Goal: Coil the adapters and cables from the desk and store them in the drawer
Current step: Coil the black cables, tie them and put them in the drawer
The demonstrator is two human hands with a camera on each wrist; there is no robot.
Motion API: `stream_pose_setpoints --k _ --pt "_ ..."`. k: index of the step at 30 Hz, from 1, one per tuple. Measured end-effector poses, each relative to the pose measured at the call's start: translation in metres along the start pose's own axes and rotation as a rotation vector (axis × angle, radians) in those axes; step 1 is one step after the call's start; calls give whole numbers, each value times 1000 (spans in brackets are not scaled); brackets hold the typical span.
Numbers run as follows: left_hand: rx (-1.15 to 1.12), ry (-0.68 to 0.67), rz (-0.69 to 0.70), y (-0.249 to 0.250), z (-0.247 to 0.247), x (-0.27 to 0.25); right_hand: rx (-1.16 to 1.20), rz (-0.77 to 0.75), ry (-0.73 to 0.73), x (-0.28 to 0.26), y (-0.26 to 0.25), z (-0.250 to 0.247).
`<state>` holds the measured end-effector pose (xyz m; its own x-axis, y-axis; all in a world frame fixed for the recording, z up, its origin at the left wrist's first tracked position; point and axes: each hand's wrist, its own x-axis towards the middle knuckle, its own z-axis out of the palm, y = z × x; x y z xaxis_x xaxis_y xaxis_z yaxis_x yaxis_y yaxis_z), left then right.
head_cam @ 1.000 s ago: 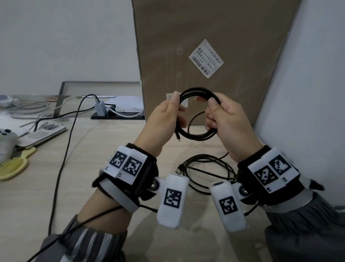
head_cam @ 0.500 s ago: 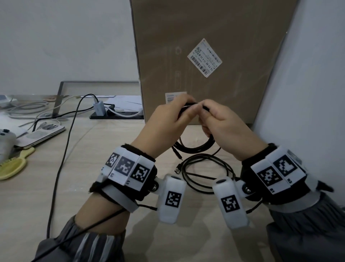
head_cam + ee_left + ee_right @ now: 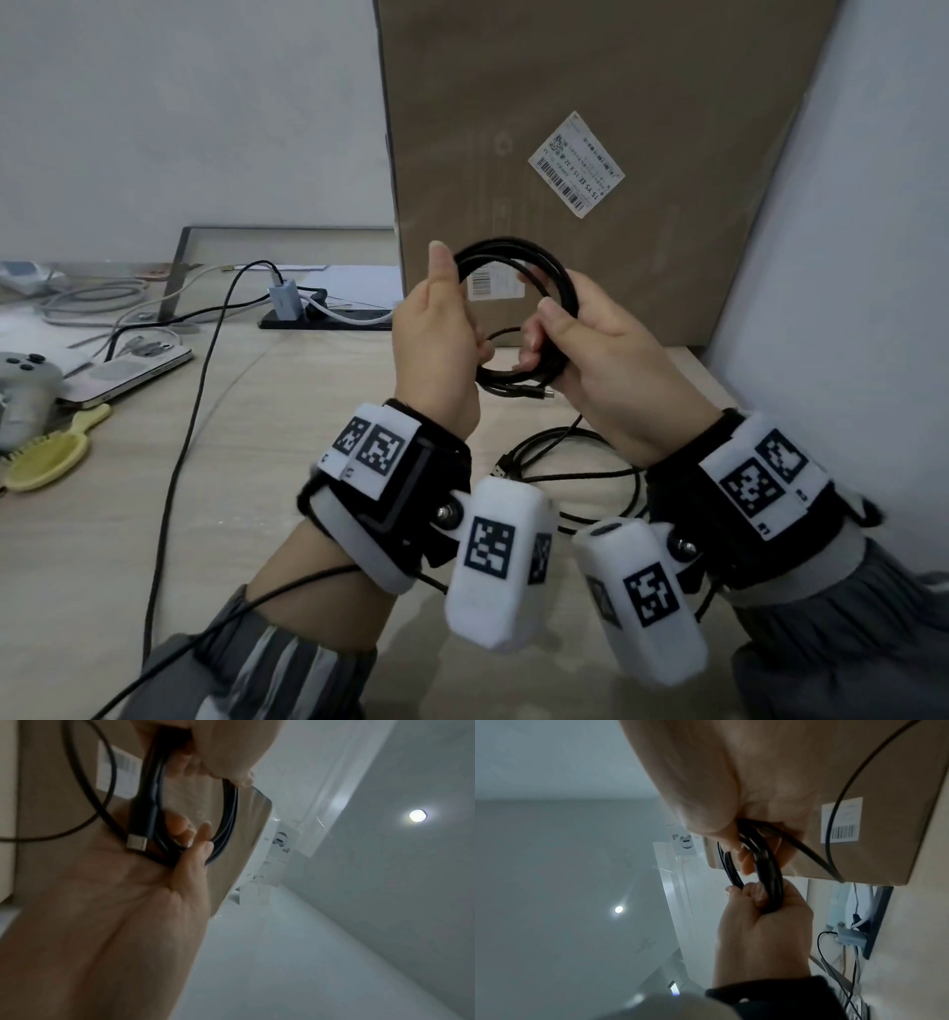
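A black cable point(image 3: 518, 254) wound into a ring hangs in the air in front of the cardboard box. My left hand point(image 3: 452, 318) grips its left side, thumb up along the loops. My right hand point(image 3: 560, 334) grips its right side with fingers curled through the ring. The silver plug end point(image 3: 545, 394) sticks out at the coil's bottom. In the left wrist view that plug point(image 3: 137, 843) lies against the coil point(image 3: 226, 817). The right wrist view shows both hands wrapped round the coil point(image 3: 767, 874). A second black cable point(image 3: 580, 462) lies loosely looped on the desk point(image 3: 287, 437) under my wrists.
A tall cardboard box point(image 3: 590, 154) leans at the back, with a wall close on the right. A power strip with a charger point(image 3: 328, 318) sits behind on the left. A long black wire point(image 3: 174, 462), a yellow hairbrush point(image 3: 51, 457), a phone point(image 3: 123, 370) and a grey controller point(image 3: 20, 390) lie left.
Half a second ago both hands met at the coil's top, lower down. Now they have spread to its two sides, the ring is lifted, and the plug end has swung to the bottom right.
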<state>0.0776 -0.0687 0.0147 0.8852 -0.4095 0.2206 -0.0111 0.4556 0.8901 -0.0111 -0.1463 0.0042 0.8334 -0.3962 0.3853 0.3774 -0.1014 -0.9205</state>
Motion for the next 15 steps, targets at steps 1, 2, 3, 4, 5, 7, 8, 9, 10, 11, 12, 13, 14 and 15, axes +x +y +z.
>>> stream_pose_setpoints --k 1,2,3,4,5,7,8,9,10,11,12,13,14,15 --pt "-31 -20 -21 -1 2 -1 7 -21 20 1 1 0" --pt "-47 -53 -40 -1 3 -2 2 -43 48 2 1 -1" --pt "-43 -98 -55 -2 4 -3 -13 -58 75 3 0 -5" --pt "-13 -149 -63 -1 4 -3 -30 -68 97 4 -2 -9" --pt "40 -195 -63 -1 3 -2 -40 -74 112 5 -4 -14" --pt "212 -248 -26 2 -1 0 -41 -81 123 6 -8 -21" --pt "312 -257 30 4 -4 2 -47 -78 120 7 -8 -23" --pt "409 -264 119 4 -7 4 -64 -72 110 7 -7 -22" --pt "524 -274 239 4 -9 6 -90 -65 92 7 -5 -21" --pt "665 -297 370 5 -11 7 -121 -57 76 6 -2 -19" --pt "816 -334 483 5 -13 8 -152 -47 71 6 0 -18" --pt "930 -378 576 4 -15 10 -183 -34 79 5 0 -18" --pt "1008 -424 647 4 -17 11 -213 -22 88 5 -1 -19" --pt "1066 -455 715 3 -20 13 -240 -11 91 4 -3 -20"
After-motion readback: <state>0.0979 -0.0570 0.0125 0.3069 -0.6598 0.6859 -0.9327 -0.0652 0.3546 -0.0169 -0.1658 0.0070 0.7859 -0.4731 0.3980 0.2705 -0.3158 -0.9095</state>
